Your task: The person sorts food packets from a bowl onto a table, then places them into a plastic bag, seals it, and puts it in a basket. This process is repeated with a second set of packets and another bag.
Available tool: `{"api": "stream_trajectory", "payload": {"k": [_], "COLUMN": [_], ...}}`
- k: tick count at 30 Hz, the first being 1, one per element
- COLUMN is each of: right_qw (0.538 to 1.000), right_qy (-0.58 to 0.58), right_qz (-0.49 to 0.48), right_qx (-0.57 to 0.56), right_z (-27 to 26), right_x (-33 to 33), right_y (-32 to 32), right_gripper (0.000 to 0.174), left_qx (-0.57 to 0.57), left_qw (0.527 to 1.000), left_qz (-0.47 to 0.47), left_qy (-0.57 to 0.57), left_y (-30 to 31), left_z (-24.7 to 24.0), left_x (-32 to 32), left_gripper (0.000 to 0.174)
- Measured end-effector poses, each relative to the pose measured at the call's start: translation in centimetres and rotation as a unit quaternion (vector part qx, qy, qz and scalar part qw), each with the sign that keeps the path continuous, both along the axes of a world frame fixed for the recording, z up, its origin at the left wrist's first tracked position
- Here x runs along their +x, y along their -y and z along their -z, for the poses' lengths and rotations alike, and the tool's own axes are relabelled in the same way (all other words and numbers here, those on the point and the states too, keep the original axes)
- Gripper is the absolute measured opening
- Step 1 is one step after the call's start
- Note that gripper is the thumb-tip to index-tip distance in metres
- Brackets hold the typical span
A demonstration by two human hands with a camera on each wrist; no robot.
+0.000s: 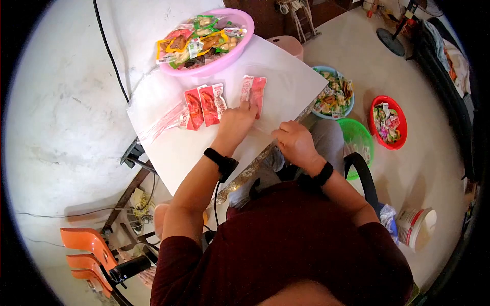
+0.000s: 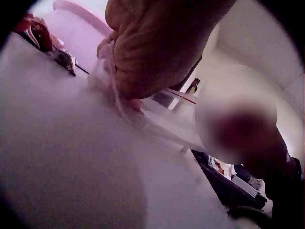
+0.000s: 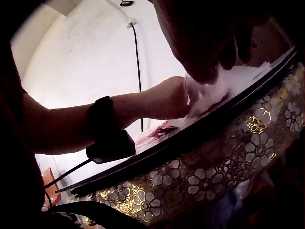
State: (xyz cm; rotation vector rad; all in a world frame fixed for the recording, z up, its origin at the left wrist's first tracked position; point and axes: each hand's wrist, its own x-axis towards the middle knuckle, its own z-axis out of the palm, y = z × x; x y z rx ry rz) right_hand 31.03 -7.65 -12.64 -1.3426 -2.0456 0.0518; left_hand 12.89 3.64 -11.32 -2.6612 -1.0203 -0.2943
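On the white table (image 1: 168,163), my left hand (image 1: 239,125) is at the lower end of a red-and-white food packet (image 1: 253,91). Its curled fingers pinch thin clear plastic (image 2: 110,78), bunched at the fingertips in the left wrist view. My right hand (image 1: 296,143), fingers curled, grips the same clear plastic bag (image 3: 224,88) over the table's near edge. Film stretches between both hands. Left of them lie two more red packets, one (image 1: 194,108) beside the other (image 1: 213,104), with printed food pictures. Fingers partly hide the packet's lower end.
A pink basin (image 1: 246,38) heaped with mixed packets stands at the table's back. Red-striped clear bags (image 1: 162,125) lie at the left. On the floor to the right are a blue basin (image 1: 317,112), a green basket (image 1: 365,133) and a red basin (image 1: 403,125).
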Motion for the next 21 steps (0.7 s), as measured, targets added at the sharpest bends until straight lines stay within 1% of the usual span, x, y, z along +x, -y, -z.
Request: {"api": "stream_trajectory", "payload": {"k": [1, 2, 4, 5, 8, 11, 14, 17, 19, 21], "right_qw": [1.000, 1.000, 1.000, 1.000, 1.000, 1.000, 1.000, 1.000, 1.000, 1.000], "right_qy": [0.004, -0.002, -0.013, -0.014, -0.017, -0.018, -0.014, -0.004, -0.003, -0.010], "right_qz": [-0.003, -0.003, -0.003, -0.003, -0.001, 0.000, -0.001, 0.001, 0.002, 0.005], "right_qx": [-0.006, -0.006, -0.006, -0.006, -0.009, -0.015, -0.021, -0.027, -0.026, -0.020], "right_z": [0.0, -0.1, -0.3, -0.4, -0.8, -0.8, -0.6, -0.4, -0.5, -0.6], "right_x": [0.0, -0.1, -0.3, -0.2, 0.0, -0.1, 0.0, 0.1, 0.0, -0.1], "right_y": [0.0, 0.0, -0.1, -0.1, 0.0, 0.1, -0.1, -0.2, -0.3, -0.3], "right_gripper": [0.018, 0.014, 0.008, 0.008, 0.008, 0.009, 0.009, 0.010, 0.010, 0.011], "left_qx": [-0.003, -0.006, 0.001, 0.004, 0.026, -0.005, -0.025, -0.035, -0.036, -0.052], "left_qw": [0.999, 0.998, 0.998, 0.998, 0.997, 0.999, 0.999, 0.999, 0.998, 0.997], "left_qz": [-0.030, -0.059, -0.061, -0.062, 0.054, 0.039, 0.028, -0.016, -0.048, -0.051], "left_qy": [-0.011, -0.022, -0.009, -0.003, 0.042, 0.008, 0.036, 0.027, 0.023, 0.025], "left_y": [0.0, 0.0, -0.3, -0.4, -0.4, -0.9, -1.8, -2.4, -2.2, -2.0], "left_z": [-0.1, -0.2, 0.0, 0.1, -0.4, -0.6, 0.8, 1.3, 0.3, -0.9], "left_x": [0.5, 0.8, 1.3, 1.5, 1.6, 2.1, 2.3, 2.9, 3.3, 3.1], "left_gripper": [0.009, 0.009, 0.008, 0.008, 0.006, 0.008, 0.010, 0.010, 0.009, 0.010]}}
